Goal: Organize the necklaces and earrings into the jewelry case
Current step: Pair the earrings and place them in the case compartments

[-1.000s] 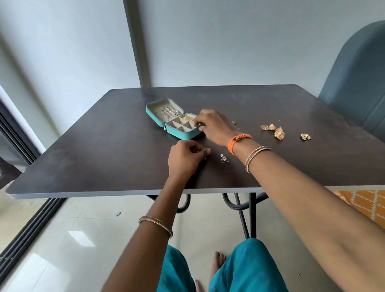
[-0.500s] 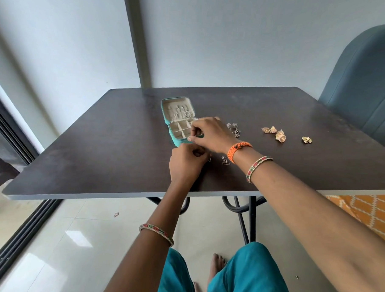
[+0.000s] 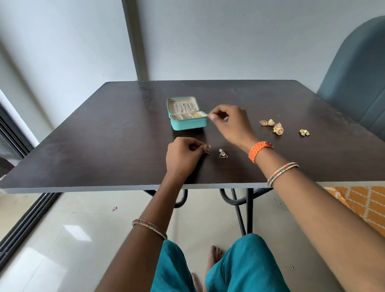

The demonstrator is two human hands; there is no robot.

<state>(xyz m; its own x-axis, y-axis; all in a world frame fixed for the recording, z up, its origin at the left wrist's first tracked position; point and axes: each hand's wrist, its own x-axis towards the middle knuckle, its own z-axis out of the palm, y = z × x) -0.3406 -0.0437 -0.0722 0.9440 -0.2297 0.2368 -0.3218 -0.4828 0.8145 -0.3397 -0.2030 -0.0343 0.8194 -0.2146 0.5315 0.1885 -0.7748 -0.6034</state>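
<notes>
Head view is showing the left hand [image 3: 182, 157] pinching a triangular silver earring [image 3: 207, 150]; the right hand [image 3: 230, 123], fingers curled beside the open jewelry case [image 3: 189, 124], is pinching something too small to tell.

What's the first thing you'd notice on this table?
The small turquoise jewelry case lying open in the middle of the dark brown table catches the eye first. To its right sit the gold bell-shaped earrings. Nearer the front edge, the left hand pinches a tiny silver triangle earring, with its silver twin lying beside it.
</notes>
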